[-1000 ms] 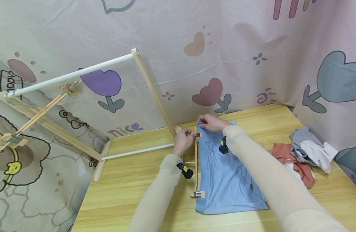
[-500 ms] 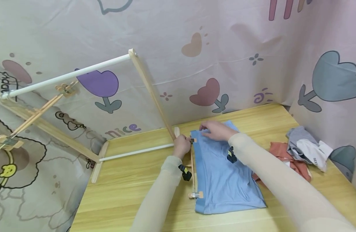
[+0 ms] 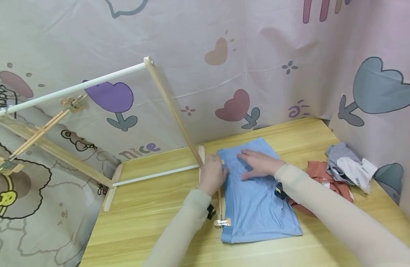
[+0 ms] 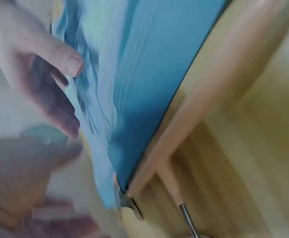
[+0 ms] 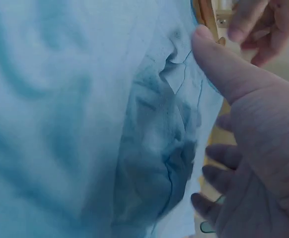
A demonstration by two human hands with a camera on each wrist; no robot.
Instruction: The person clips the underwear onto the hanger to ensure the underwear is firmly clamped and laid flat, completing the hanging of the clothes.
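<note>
A light blue garment (image 3: 255,207) with a darker waistband lies flat on the table, its waistband along a wooden clip hanger (image 3: 220,204). One clip (image 3: 222,222) grips the waistband near the front end. A second clip (image 3: 222,162) at the far end is mostly covered by my left hand (image 3: 213,174), whose fingers are loose and blurred in the left wrist view. My right hand (image 3: 261,163) hovers over or touches the garment's upper part, fingers spread; contact cannot be told. In the left wrist view the hanger's bar (image 4: 194,109) runs beside the waistband.
To the left stands a wooden rack with a white top rail (image 3: 75,88) and a white lower rail (image 3: 155,175). Another clip hanger (image 3: 41,129) hangs from it. Orange cloth (image 3: 320,172) and grey-and-white clothing (image 3: 350,165) lie on the right. A printed curtain backs the table (image 3: 141,207).
My left hand has come off the far clip and shifted slightly toward me. The right hand has left the waistband's far corner and moved right and nearer, fingers spreading over the cloth.
</note>
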